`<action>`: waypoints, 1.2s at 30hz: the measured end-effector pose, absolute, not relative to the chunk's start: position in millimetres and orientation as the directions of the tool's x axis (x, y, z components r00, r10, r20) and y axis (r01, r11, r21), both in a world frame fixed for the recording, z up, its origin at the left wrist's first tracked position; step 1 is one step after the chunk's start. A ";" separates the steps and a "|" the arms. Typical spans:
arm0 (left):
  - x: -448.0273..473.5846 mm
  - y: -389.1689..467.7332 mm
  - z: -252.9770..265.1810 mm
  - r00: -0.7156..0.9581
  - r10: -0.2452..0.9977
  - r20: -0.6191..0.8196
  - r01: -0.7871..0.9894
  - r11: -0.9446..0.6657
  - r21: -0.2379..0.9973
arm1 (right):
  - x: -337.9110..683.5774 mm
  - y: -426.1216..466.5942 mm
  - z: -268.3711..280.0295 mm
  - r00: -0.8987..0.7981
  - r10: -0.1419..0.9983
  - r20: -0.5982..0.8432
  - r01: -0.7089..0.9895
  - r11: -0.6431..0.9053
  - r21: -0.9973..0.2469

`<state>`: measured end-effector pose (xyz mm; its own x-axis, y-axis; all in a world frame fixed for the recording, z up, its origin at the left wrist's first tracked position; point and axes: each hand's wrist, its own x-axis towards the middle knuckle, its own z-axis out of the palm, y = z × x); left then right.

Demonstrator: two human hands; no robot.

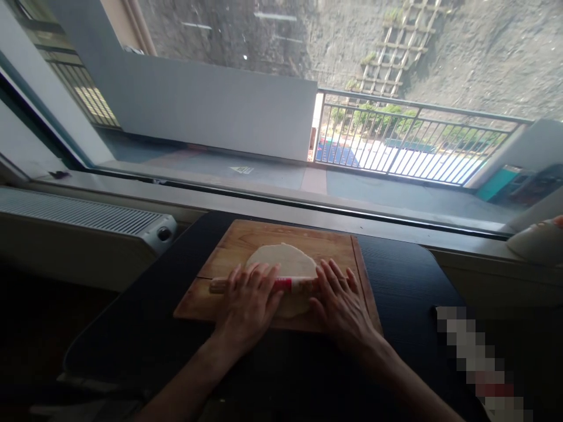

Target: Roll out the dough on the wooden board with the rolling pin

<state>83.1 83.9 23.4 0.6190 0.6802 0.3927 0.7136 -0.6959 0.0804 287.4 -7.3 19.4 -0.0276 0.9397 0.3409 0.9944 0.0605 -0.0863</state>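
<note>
A wooden rolling pin (284, 285) with a red band lies crosswise over a flat, pale sheet of dough (281, 259). My left hand (248, 302) rests over the pin's left part, fingers bent across it and thumb on the near side. Over the right part is my right hand (343, 296), its fingers reaching across the pin and hiding that end. Most of the dough shows beyond the pin; a smaller part lies on the near side, between my hands. Under it all is a wooden board (197, 300).
The board sits on a dark table (402, 287) with rounded corners. Past the table's far edge run a windowsill (281, 206) and a large window, with a railing (413, 138) outside. A white radiator (88, 214) stands at left. A blurred-out patch covers the lower right.
</note>
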 end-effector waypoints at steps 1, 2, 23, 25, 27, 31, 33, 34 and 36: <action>91.7 95.5 25.5 0.592 0.699 0.402 0.735 -0.672 0.088 | 290.4 12.1 22.8 0.021 0.940 0.341 0.995 0.014 -0.098; 101.6 109.4 28.6 0.565 0.718 0.407 0.754 -0.649 0.099 | 294.2 34.0 26.8 0.072 0.940 0.333 0.993 -0.035 -0.114; 92.3 107.7 27.7 0.607 0.692 0.391 0.722 -0.685 0.092 | 299.3 52.8 30.3 0.021 0.958 0.287 0.995 0.008 -0.098; 106.9 140.0 34.6 0.566 0.750 0.343 0.762 -0.634 0.129 | 301.1 97.4 40.4 0.109 0.967 0.231 0.989 -0.084 -0.118; 118.0 167.8 42.8 0.508 0.824 0.251 0.811 -0.555 0.182 | 300.6 132.0 50.5 0.150 0.975 0.164 0.983 -0.129 -0.132; 117.1 174.4 46.9 0.487 0.844 0.225 0.826 -0.529 0.197 | 293.3 132.5 52.1 0.130 0.973 0.192 0.985 -0.105 -0.137; 106.1 150.2 40.1 0.531 0.783 0.324 0.786 -0.598 0.156 | 291.2 99.9 41.6 0.051 0.964 0.259 0.994 -0.023 -0.110; 99.5 134.8 35.5 0.553 0.749 0.366 0.763 -0.632 0.139 | 291.4 80.5 35.2 -0.007 0.958 0.286 0.996 0.034 -0.088; 87.7 107.2 26.9 0.597 0.698 0.395 0.715 -0.687 0.132 | 294.0 46.8 24.2 -0.119 0.949 0.293 0.989 0.140 -0.053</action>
<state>87.7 107.2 26.9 0.5974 0.6978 0.3953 0.7149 -0.6867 0.1318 294.0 46.8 24.2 -0.1190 0.9488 0.2925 0.9886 0.1405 -0.0533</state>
